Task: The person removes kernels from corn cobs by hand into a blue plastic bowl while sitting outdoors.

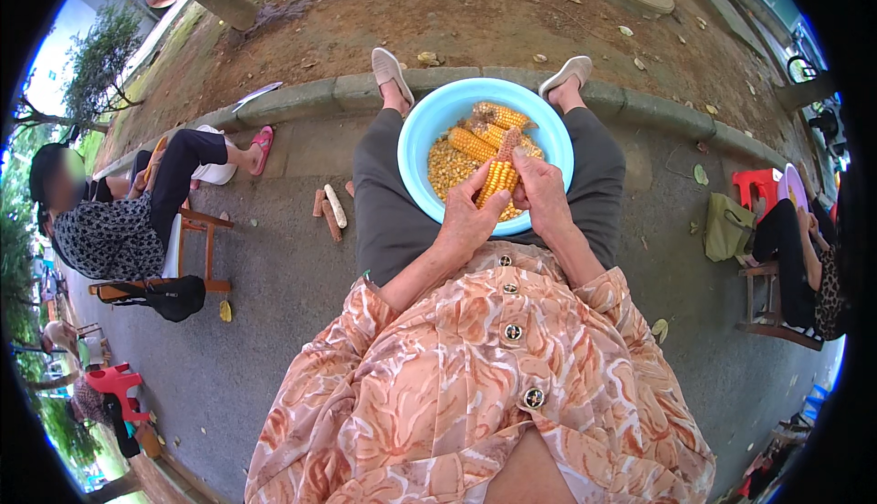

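Note:
A light blue plastic basin rests between my thighs. Inside it lie loose yellow corn kernels and several dried corn cobs with kernels on them, one of them a whole cob left of my hands. Over the basin I hold a partly shelled corn cob; its far end is bare and reddish, its near end still bears yellow kernels. My left hand grips its lower left side, the thumb across the near end. My right hand is closed around its right side, thumb near the bare part.
Several bare cobs lie on the pavement at left. Beyond my feet runs a concrete kerb. A seated person is at left; another sits at right by a green bag and a red plastic stool.

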{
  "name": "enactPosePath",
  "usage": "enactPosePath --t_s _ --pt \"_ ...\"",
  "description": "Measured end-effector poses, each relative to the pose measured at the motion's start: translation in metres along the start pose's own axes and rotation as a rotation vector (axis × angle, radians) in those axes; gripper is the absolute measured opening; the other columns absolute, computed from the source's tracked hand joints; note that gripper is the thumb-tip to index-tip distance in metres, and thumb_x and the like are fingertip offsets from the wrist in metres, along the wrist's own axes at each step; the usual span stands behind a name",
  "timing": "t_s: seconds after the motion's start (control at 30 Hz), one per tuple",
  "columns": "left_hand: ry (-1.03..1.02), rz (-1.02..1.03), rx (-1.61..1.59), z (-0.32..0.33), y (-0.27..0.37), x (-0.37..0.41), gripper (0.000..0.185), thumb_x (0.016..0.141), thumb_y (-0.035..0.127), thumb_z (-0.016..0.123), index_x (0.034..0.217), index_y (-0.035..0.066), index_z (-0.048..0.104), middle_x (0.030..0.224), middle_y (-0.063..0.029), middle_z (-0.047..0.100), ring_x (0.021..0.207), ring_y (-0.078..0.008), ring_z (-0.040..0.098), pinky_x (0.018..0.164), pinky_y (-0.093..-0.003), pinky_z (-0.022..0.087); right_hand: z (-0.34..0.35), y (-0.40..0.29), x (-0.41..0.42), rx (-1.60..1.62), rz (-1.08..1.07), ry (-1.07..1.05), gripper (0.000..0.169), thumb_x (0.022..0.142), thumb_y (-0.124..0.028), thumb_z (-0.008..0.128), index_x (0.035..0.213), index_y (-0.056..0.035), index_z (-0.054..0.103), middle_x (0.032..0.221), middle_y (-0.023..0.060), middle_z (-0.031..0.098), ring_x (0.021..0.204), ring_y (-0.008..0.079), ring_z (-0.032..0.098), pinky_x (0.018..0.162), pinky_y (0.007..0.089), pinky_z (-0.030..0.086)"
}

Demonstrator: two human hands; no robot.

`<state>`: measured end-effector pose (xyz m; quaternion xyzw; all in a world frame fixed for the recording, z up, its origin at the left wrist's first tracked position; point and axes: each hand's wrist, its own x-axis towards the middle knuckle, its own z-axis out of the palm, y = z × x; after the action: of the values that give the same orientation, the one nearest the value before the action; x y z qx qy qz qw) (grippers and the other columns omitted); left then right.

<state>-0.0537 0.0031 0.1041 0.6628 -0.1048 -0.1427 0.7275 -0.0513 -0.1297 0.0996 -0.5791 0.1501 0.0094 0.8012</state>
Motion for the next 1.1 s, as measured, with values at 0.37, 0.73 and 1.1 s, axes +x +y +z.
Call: enactPosePath --t_s 0.37,0.73,1.1 --pt "0.017 0.014 0.015 -0.004 -0.017 0.004 0.043 0.083 0.006 0.055 0.124 -0.005 0.045 0.101 -0.009 0.061 0.087 -0.0128 0.058 0.076 -0.025 0.046 -0.012 0.019 0.009 0.019 0.01 -0.089 0.023 0.088 -0.016 0.049 0.072 -0.0017 0.057 0.054 -0.0014 0.046 0.044 0.0064 0.039 0.04 0.0212 0.031" --pt "-0.114 -0.377 -0.715 -0.016 -0.007 0.004 0.031 0.094 0.03 0.041 0.111 0.006 0.052 0.094 -0.0053 0.059 0.079 -0.0172 0.056 0.07 -0.0304 0.046 -0.011 0.013 0.006 0.243 0.151 -0.119 0.013 0.085 -0.014 0.056 0.082 -0.0012 0.057 0.064 0.0023 0.053 0.047 0.007 0.043 0.041 0.0191 0.033" --pt "0.016 -0.243 -0.52 -0.008 -0.017 0.002 0.026 0.093 0.025 0.047 0.109 0.005 0.054 0.093 -0.001 0.059 0.079 -0.0092 0.056 0.069 -0.0239 0.046 -0.012 0.014 0.001 0.136 0.039 -0.174 0.012 0.083 -0.01 0.061 0.08 0.0003 0.055 0.063 0.0024 0.052 0.046 0.0073 0.043 0.038 0.0196 0.031"
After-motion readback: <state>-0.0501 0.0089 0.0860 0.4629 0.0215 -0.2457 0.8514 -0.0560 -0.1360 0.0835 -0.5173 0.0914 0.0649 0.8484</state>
